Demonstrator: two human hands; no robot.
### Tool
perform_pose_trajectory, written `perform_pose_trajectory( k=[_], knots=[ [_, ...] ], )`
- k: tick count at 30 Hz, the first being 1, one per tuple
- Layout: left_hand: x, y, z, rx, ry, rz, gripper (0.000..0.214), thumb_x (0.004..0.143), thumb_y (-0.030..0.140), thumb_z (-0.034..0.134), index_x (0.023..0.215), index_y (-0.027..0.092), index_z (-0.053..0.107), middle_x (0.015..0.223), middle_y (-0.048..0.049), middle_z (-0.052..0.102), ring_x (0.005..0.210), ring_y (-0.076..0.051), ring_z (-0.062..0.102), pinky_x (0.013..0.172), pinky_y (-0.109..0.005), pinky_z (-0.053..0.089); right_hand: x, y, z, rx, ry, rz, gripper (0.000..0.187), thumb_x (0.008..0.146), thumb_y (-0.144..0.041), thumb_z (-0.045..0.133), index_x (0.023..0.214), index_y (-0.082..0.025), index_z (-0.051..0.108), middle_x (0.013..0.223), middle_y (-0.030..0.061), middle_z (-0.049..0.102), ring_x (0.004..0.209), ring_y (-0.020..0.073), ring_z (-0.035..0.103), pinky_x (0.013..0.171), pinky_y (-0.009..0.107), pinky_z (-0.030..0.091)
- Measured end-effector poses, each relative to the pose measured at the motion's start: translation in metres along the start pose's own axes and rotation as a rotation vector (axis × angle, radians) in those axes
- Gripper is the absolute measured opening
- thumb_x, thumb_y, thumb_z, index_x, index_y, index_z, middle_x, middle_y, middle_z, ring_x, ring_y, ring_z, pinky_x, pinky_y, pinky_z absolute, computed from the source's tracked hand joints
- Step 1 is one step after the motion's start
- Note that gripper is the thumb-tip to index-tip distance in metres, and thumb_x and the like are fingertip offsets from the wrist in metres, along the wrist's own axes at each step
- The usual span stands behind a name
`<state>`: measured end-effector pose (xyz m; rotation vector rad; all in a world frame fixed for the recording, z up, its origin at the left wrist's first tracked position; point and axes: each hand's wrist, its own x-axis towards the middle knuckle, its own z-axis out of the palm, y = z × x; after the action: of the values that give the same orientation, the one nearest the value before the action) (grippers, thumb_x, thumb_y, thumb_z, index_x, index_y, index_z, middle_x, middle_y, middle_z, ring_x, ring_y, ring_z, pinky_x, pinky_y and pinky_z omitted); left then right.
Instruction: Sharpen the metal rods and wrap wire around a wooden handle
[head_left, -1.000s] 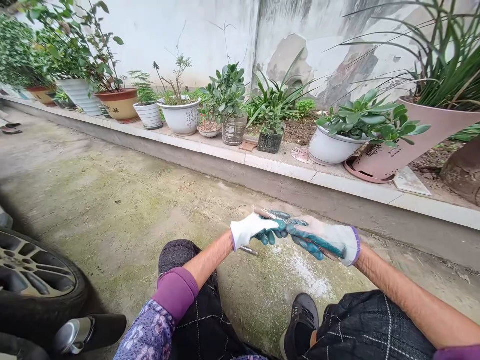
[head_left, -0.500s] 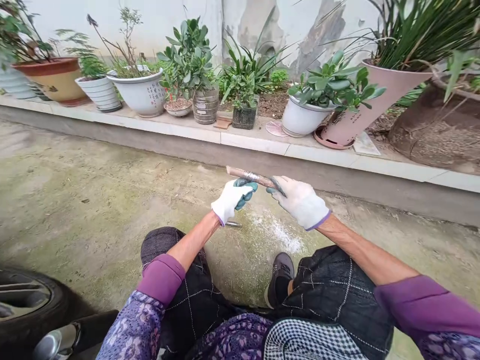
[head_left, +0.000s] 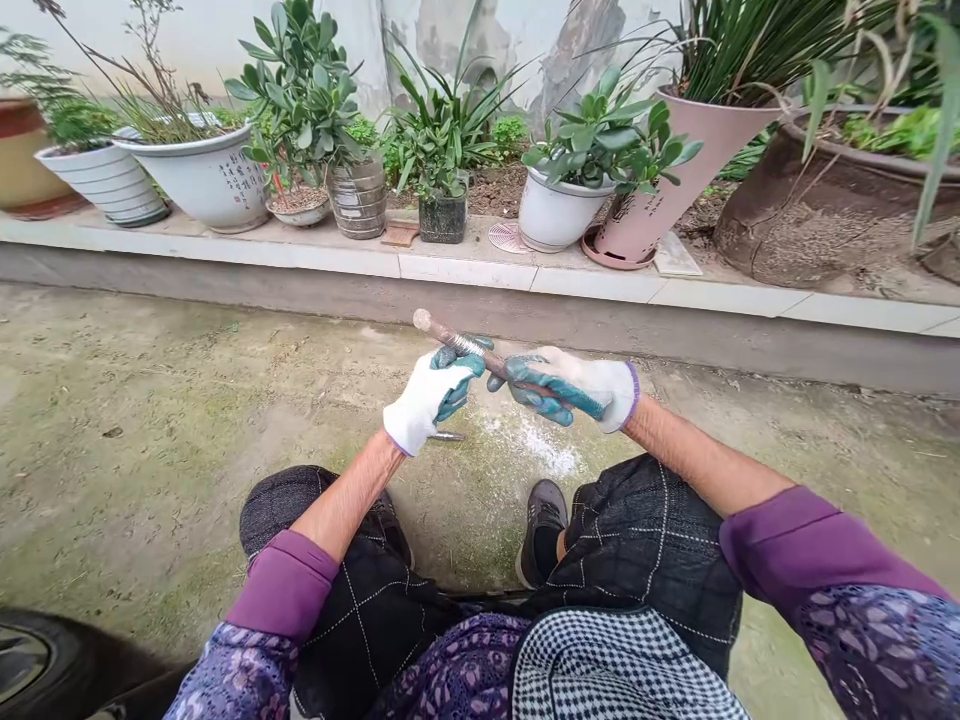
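Both my hands wear white gloves with green palms and meet in front of my knees. My left hand (head_left: 429, 396) is closed round a thin metal tool; its tip (head_left: 448, 437) sticks out below the fist. My right hand (head_left: 576, 386) grips the near end of a brownish stick (head_left: 457, 342). The stick points up and to the left, past my left fingers, and its pale end shows. White shavings (head_left: 538, 447) lie on the concrete below the hands, beside my dark shoe (head_left: 541, 512).
A tiled ledge (head_left: 465, 270) runs across the back and carries several potted plants, among them a white bowl pot (head_left: 202, 178), a small white pot (head_left: 553, 212) and a tilted pink pot (head_left: 660, 190). A car tyre (head_left: 30, 665) shows at the bottom left.
The view has swung to the right, so the pots and tyre have slid left. My right palm has turned up again, and the stick now points more steeply up to the left.
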<state>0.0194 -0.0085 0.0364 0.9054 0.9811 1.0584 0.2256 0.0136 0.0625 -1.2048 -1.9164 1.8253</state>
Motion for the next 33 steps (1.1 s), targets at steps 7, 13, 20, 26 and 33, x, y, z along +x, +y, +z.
perform_pose_trajectory(
  k=[7, 13, 20, 26, 33],
  knots=[
    [0.012, -0.010, 0.002, -0.035, 0.110, 0.018, 0.036, 0.064, 0.037, 0.080, 0.075, 0.023, 0.049, 0.045, 0.0140, 0.032, 0.033, -0.003, 0.024, 0.033, -0.018, 0.017, 0.014, 0.007, 0.011, -0.843, 0.643, -0.278, 0.033, 0.088, -0.032, 0.064, 0.117, -0.017, 0.068, 0.110, 0.0107, 0.070, 0.089, 0.0219, 0.064, 0.076, 0.033, 0.047],
    [0.002, 0.008, 0.002, 0.086, -0.022, 0.095, 0.023, 0.068, 0.031, 0.070, 0.074, 0.021, 0.051, 0.048, 0.0107, 0.041, 0.034, -0.003, 0.026, 0.032, -0.018, 0.015, 0.004, 0.002, 0.009, -0.527, 0.533, -0.198, 0.027, 0.096, -0.043, 0.056, 0.102, -0.019, 0.067, 0.073, -0.0004, 0.061, 0.058, 0.0125, 0.052, 0.053, 0.025, 0.041],
    [-0.006, 0.008, -0.007, 0.113, -0.056, 0.029, 0.026, 0.065, 0.030, 0.073, 0.077, 0.020, 0.053, 0.047, 0.0117, 0.040, 0.035, -0.002, 0.026, 0.034, -0.016, 0.017, 0.000, 0.008, 0.002, 0.192, 0.111, -0.115, 0.046, 0.086, -0.056, 0.069, 0.105, -0.014, 0.066, 0.056, -0.0080, 0.048, 0.036, 0.0060, 0.035, 0.028, 0.019, 0.033],
    [-0.004, 0.007, -0.004, -0.021, -0.210, -0.026, 0.034, 0.063, 0.026, 0.077, 0.086, 0.020, 0.053, 0.050, 0.0143, 0.039, 0.035, -0.001, 0.023, 0.034, -0.014, 0.019, -0.006, 0.016, 0.001, 0.312, -0.034, -0.178, 0.047, 0.090, -0.056, 0.068, 0.108, -0.013, 0.067, 0.055, -0.0089, 0.048, 0.035, 0.0052, 0.035, 0.027, 0.017, 0.033],
    [-0.002, 0.006, -0.003, -0.038, -0.153, -0.073, 0.035, 0.062, 0.025, 0.081, 0.082, 0.019, 0.053, 0.054, 0.0126, 0.040, 0.037, -0.001, 0.028, 0.036, -0.014, 0.022, -0.010, 0.014, -0.009, 0.252, -0.044, -0.134, 0.048, 0.091, -0.057, 0.067, 0.108, -0.012, 0.068, 0.054, -0.0083, 0.048, 0.034, 0.0068, 0.039, 0.027, 0.018, 0.035]
  ],
)
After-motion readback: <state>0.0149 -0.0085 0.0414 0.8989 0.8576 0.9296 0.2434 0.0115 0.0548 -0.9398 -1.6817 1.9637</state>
